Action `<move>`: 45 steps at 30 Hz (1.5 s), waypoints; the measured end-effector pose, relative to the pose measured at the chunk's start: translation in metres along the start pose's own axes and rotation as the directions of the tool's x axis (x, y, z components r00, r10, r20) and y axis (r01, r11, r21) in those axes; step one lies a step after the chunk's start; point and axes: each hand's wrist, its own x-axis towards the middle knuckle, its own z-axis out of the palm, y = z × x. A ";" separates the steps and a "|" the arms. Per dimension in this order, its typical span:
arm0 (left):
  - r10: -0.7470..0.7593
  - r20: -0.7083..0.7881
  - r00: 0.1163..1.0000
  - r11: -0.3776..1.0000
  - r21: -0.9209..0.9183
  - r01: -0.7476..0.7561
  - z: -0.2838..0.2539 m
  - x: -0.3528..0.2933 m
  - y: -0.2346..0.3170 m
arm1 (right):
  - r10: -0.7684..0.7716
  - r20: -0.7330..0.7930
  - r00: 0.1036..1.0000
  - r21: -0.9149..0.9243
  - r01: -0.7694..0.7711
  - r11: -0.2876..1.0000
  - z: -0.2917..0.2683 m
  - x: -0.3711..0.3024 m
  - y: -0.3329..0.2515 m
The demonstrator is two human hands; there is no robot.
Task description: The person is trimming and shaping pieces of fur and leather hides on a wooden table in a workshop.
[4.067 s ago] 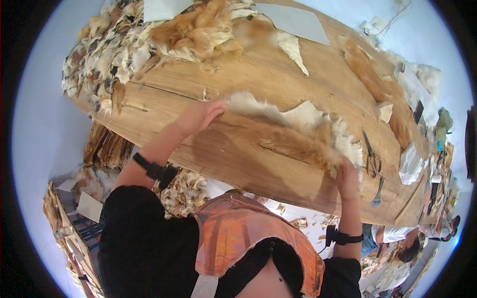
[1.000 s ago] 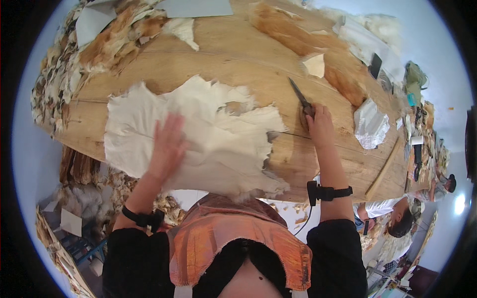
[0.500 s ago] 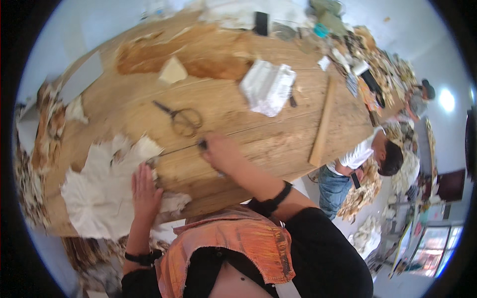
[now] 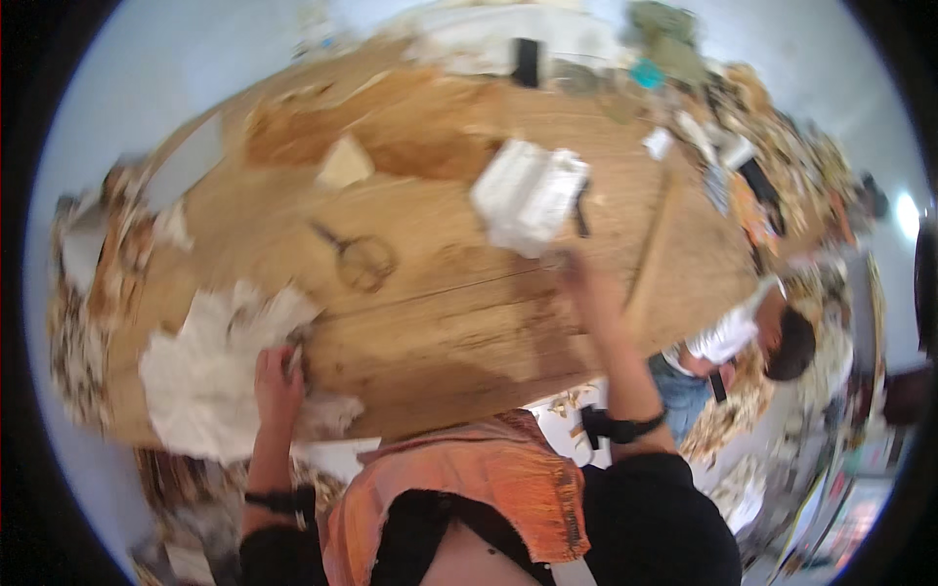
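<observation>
A pale, ragged-edged hide point(image 4: 210, 381) lies at the left of the wooden table. My left hand point(image 4: 278, 386) is at its right side, fingers curled closed on the hide's edge. Over the right part of the table, my right hand point(image 4: 591, 293) is smeared by motion, so its fingers and anything in them cannot be made out. Just beyond it are a thin dark tool point(image 4: 583, 213) and a folded white paper point(image 4: 528, 195). Between the hands, farther off, dark looped-handle scissors point(image 4: 363, 262) rest on the wood.
A brown fur piece point(image 4: 391, 122) and a cream scrap point(image 4: 346, 163) lie toward the back. A long wooden stick point(image 4: 652, 249) is right of my hand. Fur scraps point(image 4: 772, 127) are heaped at the far right. A person in a white shirt point(image 4: 723, 330) is beyond the right edge.
My right hand has swung right and away from the table's middle, toward the paper and dark tool. My left hand has gone from lying flat to curled on the hide's edge.
</observation>
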 end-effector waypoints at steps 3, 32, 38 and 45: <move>0.054 -0.125 0.991 0.991 -0.113 -0.068 0.001 0.009 0.013 | 0.063 -0.443 0.894 0.286 0.075 0.955 -0.004 0.029 0.201; 0.500 0.031 0.865 0.841 -0.256 -0.477 -0.001 -0.026 -0.013 | -0.679 -0.074 0.731 -0.191 0.658 0.729 0.110 -0.022 -0.180; 0.277 0.257 0.926 0.778 -0.626 -0.059 -0.045 0.003 0.004 | -0.790 -0.051 0.611 0.143 0.787 0.599 0.109 -0.049 -0.250; 0.343 -0.040 0.938 0.659 -0.702 -0.271 -0.030 0.037 0.010 | -0.945 0.067 0.321 0.269 0.906 0.327 0.111 -0.088 -0.351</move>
